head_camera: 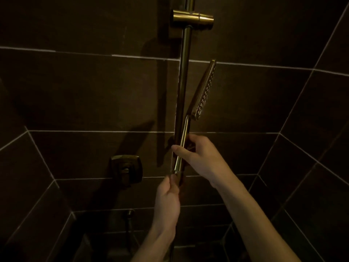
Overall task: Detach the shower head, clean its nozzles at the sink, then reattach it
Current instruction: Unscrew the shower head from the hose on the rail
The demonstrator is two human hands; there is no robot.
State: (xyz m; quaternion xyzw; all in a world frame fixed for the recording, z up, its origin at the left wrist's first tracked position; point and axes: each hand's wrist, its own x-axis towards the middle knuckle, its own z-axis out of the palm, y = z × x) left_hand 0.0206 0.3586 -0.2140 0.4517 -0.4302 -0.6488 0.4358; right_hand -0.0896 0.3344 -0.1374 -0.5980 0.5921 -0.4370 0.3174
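Behind both hands, dark wall tiles [75,91] with pale grout lines fill the dim shower. Straight up from the right hand's grip runs a brass rail [184,76], and high above the grip an unoccupied brass holder [192,17] sits on that rail. The shower head [204,89] stands upright just above the right grip, off the holder, beside the rail, its nozzle face turned to the right and its slim handle dropping down into the hands. The right hand [196,154] curls its fingers round the middle of the handle, thumb across the front. Just below it, the left hand [168,197] pinches the handle's bottom end where the hose joins; the joint itself is too dark to read. Left of the left grip, a square brass valve knob [126,170] sits on the wall.
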